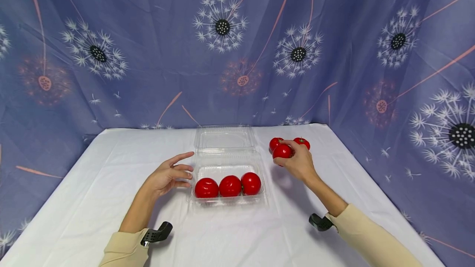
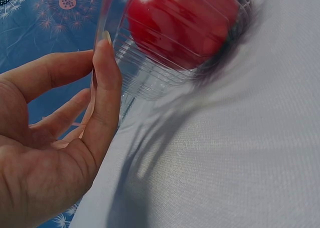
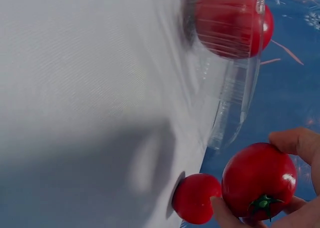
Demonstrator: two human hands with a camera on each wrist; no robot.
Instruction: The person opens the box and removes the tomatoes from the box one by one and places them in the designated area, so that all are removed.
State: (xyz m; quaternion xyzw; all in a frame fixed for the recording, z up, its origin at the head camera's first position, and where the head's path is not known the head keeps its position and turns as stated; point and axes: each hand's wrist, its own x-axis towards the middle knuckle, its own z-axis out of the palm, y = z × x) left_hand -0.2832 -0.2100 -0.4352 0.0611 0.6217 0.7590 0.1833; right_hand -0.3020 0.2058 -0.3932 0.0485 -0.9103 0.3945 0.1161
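Between its thumb and fingers my right hand [image 1: 301, 163] grips a red tomato [image 1: 282, 151]; its green stem end shows in the right wrist view [image 3: 263, 203]. Just behind are two more tomatoes, one on the left [image 1: 275, 143] and one on the right [image 1: 302, 141], both partly covered. A clear plastic clamshell container [image 1: 231, 201] lies opened at the table's middle, three tomatoes [image 1: 230, 186] in a row along its near side. My left hand [image 1: 168, 176] is at the container's left side, fingers spread and fingertips right at its wall, holding nothing.
The container's clear lid [image 1: 225, 139] lies folded back toward the far edge. A white cloth [image 1: 178, 234] covers the table. Behind and to the sides hangs a blue curtain [image 1: 167, 52] with dandelion print. Black camera mounts [image 1: 157, 234] sit at both wrists.
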